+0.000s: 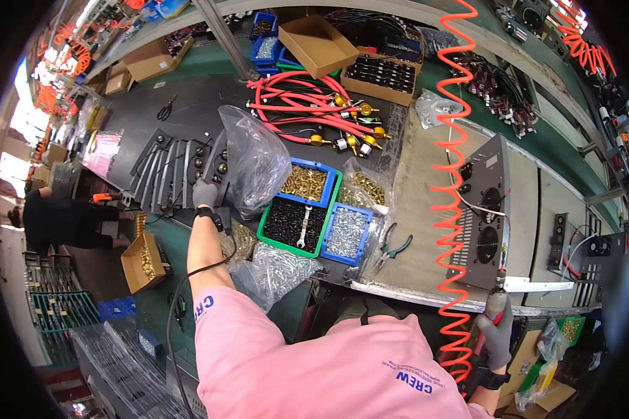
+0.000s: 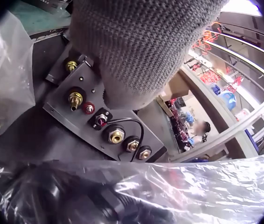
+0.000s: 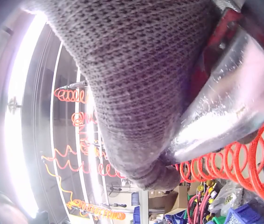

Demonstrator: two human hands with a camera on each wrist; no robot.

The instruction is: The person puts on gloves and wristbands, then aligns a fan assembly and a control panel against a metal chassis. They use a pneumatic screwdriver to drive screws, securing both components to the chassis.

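My gloved left hand (image 1: 204,192) reaches out over the black mat and grips the near end of a grey metal panel (image 1: 217,167) in a row of similar panels. In the left wrist view the glove (image 2: 141,42) covers the top of that panel (image 2: 99,126), which carries brass terminals, a red socket and a small switch. Low at my right side, my gloved right hand (image 1: 497,339) holds a pneumatic screwdriver (image 1: 495,302) upright. The right wrist view shows the glove (image 3: 132,93) wrapped round the tool's silvery body (image 3: 230,107), with the orange coiled hose (image 3: 244,163) behind it.
A clear plastic bag (image 1: 255,160) stands next to the panels. Bins hold brass parts (image 1: 305,183), black screws (image 1: 290,223) and silver screws (image 1: 346,232). Pliers (image 1: 393,248), red cables (image 1: 300,108), cardboard boxes (image 1: 318,43) and a grey machine housing (image 1: 493,209) crowd the bench. A person (image 1: 56,220) works at the left.
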